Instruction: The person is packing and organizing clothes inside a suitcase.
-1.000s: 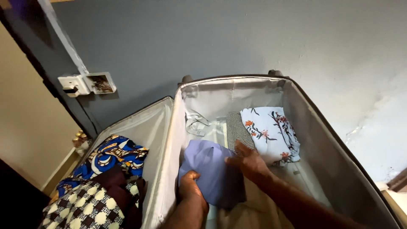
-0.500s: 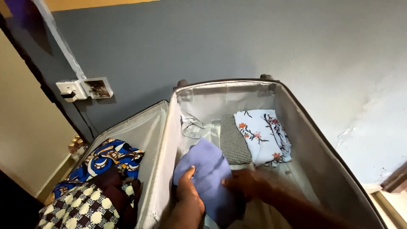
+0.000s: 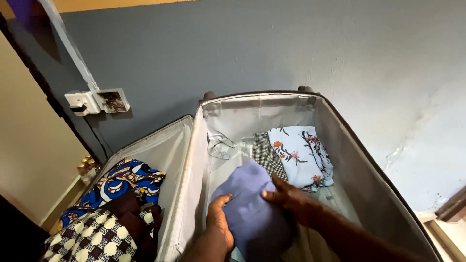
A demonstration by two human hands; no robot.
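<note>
An open suitcase [image 3: 340, 140] with pale grey lining stands against a grey wall. Inside it, both my hands are on a folded lavender-blue garment [image 3: 250, 204]. My left hand [image 3: 219, 224] grips its left edge with the thumb on top. My right hand [image 3: 291, 198] presses flat on its right side, fingers pointing left. Just behind the garment lie a small black-and-white checked cloth [image 3: 266, 154] and a light blue floral garment [image 3: 303, 155], side by side.
The suitcase lid [image 3: 155, 150] lies open to the left, holding a blue, yellow and white patterned cloth [image 3: 124, 180] and a brown-and-cream checked cloth [image 3: 94, 237]. A white wall socket box [image 3: 97, 101] hangs on the wall at left. Grey strap buckles [image 3: 221, 148] lie inside.
My right hand moved up onto the lavender garment's right side, and the garment now lies more bunched and shifted slightly right. My left hand slid down to its left edge.
</note>
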